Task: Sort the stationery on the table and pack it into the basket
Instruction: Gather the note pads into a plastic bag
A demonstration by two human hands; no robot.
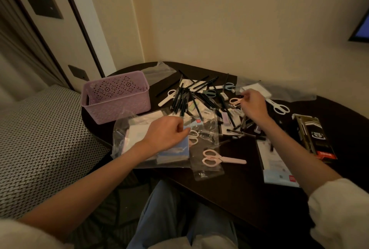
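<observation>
One pink basket sitting upper left of centre on the dark table, six scissors showing among many black pens, left hand gripping blue sticky notes below the basket, right hand pinching pink scissors at centre right.

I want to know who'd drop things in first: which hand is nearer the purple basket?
Left. The left hand grips a blue packet just in front of the purple basket; the right hand is across the pile of pens, far to its right.
</observation>
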